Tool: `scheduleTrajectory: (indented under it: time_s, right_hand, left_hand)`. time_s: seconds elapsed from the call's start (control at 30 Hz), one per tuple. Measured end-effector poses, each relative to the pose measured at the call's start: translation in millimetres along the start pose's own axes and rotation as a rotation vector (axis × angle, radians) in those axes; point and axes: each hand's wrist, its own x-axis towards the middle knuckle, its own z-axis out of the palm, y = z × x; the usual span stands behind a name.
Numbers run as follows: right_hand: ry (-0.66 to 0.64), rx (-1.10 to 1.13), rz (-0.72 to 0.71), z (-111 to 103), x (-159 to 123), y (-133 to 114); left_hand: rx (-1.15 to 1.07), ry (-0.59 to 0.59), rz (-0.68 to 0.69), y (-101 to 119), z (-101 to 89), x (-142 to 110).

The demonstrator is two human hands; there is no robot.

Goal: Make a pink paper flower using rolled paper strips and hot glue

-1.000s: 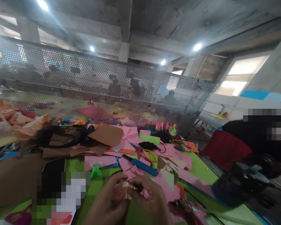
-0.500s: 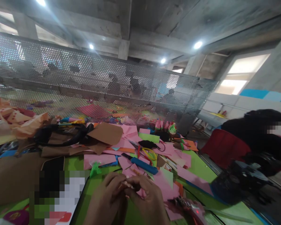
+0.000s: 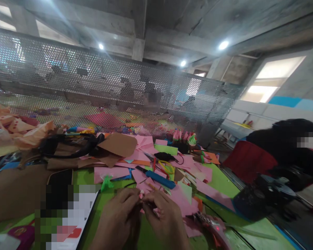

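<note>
Between the fingertips of both hands is a small pink-and-white piece, mostly covered by the fingers; its exact kind I cannot make out. My left hand pinches it from the left, and my right hand closes on it from the right. Just beyond the hands lies a blue utility knife across pink paper. A pink glue gun with a lit red spot rests to the right of my right hand. Left of the hands is a crumpled bright green scrap.
A phone or tablet lies at the left on the green tabletop. Scissors with yellow handles, brown card and cone-shaped paper pieces crowd the back. Behind stands a perforated metal screen. A person sits at the right.
The small piece shows more upright between the fingertips, and both hands have shifted slightly. The view has tilted a little; the things on the table stay put.
</note>
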Motion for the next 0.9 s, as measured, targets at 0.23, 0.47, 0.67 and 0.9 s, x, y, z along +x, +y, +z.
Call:
scheduleTrajectory:
  time_s: [0.23,0.47,0.67,0.9]
  right_hand:
    - [0.038,0.211,0.194,5,2,3]
    - [-0.086,0.969,0.560,7,8,13]
    - [-0.052,0.860,0.496,6,8,11]
    - [0.020,0.399,0.273,6,7,11]
  left_hand:
    - [0.025,-0.041,-0.040,1,0.3,-4]
    - [-0.049,-0.023,-0.086,2,-2.0,-3]
    - [-0.121,-0.004,-0.197,5,-2.3,0]
    - [-0.109,-0.049,-0.068,-9,4.5,2]
